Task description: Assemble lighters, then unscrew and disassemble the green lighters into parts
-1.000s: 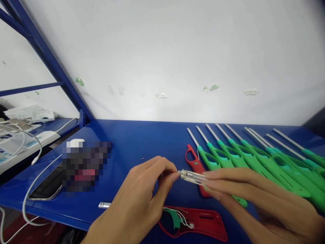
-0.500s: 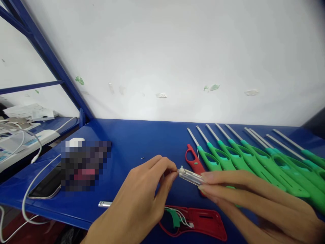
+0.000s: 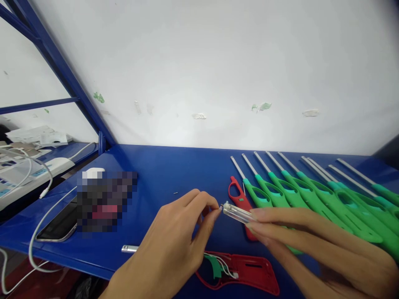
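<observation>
Clear tube [image 3: 238,214] is up over the blue table [image 3: 168,166], gripped by the fingers of the right hand [image 3: 324,245]. The left hand [image 3: 174,232] has its thumb and finger closed on a tiny part [image 3: 221,207], hard to make out, near the tube's end. White wires [image 3: 228,268] and a green piece [image 3: 215,268] sit in the open red case [image 3: 257,276]; the tube is outside it, so the case looks unfinished. Marks on the silver rod [image 3: 129,249] are too small to read.
</observation>
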